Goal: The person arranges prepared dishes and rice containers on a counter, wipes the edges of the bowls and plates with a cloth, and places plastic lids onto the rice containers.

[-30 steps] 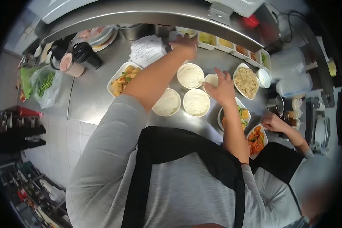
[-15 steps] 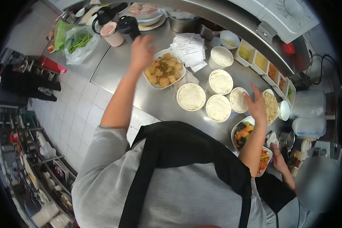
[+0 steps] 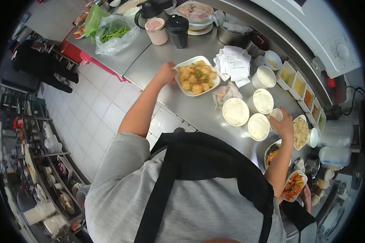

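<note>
My left hand (image 3: pixel 165 74) has its fingers closed at the left rim of a white square dish (image 3: pixel 186 94) filled with golden chunks of food and green bits. My right hand (image 3: pixel 284 124) grips the rim of a small white tub of rice (image 3: pixel 276 115), covering part of it. Around that tub stand several more round tubs of rice, among them a large one (image 3: pixel 235 112) and a near one (image 3: pixel 258 126). A crumpled cloth (image 3: pixel 226 95) lies between the dish and the tubs.
Paper slips (image 3: pixel 234 64) lie behind the dish. A black tumbler (image 3: pixel 177 31) and a pink jar (image 3: pixel 156 31) stand at the back. Topping trays (image 3: pixel 299 88) line the right. A co-worker's hand (image 3: pixel 306 197) is beside a dish of reddish food (image 3: pixel 295 186) at lower right.
My left hand has come down from near the tumbler to the dish's left rim. My right hand has closed on the small rice tub. The view has shifted; the co-worker's dish has moved closer to them.
</note>
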Demonstrator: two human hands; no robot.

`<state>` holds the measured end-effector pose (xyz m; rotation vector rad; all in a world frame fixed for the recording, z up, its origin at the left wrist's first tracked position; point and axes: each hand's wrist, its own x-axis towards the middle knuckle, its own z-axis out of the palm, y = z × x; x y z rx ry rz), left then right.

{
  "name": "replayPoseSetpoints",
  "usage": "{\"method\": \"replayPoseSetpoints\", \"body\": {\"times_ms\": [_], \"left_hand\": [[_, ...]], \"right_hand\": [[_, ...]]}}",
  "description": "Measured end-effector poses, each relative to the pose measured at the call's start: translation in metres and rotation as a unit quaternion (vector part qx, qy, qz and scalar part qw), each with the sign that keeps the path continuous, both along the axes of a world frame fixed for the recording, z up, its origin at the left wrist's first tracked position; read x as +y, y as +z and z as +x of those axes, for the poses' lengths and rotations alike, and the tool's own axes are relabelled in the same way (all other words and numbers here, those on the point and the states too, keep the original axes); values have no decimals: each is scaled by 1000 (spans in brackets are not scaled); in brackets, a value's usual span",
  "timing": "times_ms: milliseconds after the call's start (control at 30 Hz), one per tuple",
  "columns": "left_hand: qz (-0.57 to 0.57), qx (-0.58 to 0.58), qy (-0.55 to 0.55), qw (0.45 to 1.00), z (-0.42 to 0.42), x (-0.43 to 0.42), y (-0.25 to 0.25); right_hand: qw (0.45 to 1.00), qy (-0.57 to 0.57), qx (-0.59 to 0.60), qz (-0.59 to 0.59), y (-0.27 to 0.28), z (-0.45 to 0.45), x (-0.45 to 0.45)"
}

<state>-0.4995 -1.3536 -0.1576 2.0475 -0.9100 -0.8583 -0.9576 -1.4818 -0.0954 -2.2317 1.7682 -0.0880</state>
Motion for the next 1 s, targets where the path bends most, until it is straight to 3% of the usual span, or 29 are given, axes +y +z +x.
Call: {"method": "replayPoseSetpoints", "body": {"times_ms": [133, 267, 300, 367, 467, 567, 633, 700, 767, 867, 933, 1000], "left_hand": [[-28, 18, 101, 994, 76, 45, -21], [-43, 49, 97, 993, 120, 59, -12], [-1, -23, 62, 998, 143, 59, -25], [68, -343, 17, 937, 106, 58, 28], [-129, -523, 41, 842, 60, 34, 63], [-233, -450, -60, 860, -5, -14, 97], [-279, -408, -187, 849, -42, -57, 98], [-315, -343, -320, 825, -96, -102, 105], [-357, -295, -471, 751, -146, -148, 98], [-199, -365, -566, 712, -204, -200, 81], [-156, -396, -621, 658, -222, -252, 43], [-90, -398, -643, 648, -239, -261, 50]], "right_hand": [[997, -55, 47, -16, -4, 16, 2], [994, -100, 39, -8, -8, 13, 4], [992, -119, 39, 3, -6, 14, 5], [988, -148, 34, 25, -3, 19, 5], [984, -174, 30, 24, -5, 19, 5], [981, -189, 34, 16, -14, 16, 2], [978, -205, 40, 31, -4, 21, 6], [978, -204, 39, 35, -2, 20, 7], [979, -193, 43, 39, 0, 18, 8], [986, -160, 31, 40, -1, 8, 5], [988, -142, 21, 58, 7, 4, 4], [988, -148, 21, 38, 7, 3, 4]]}}
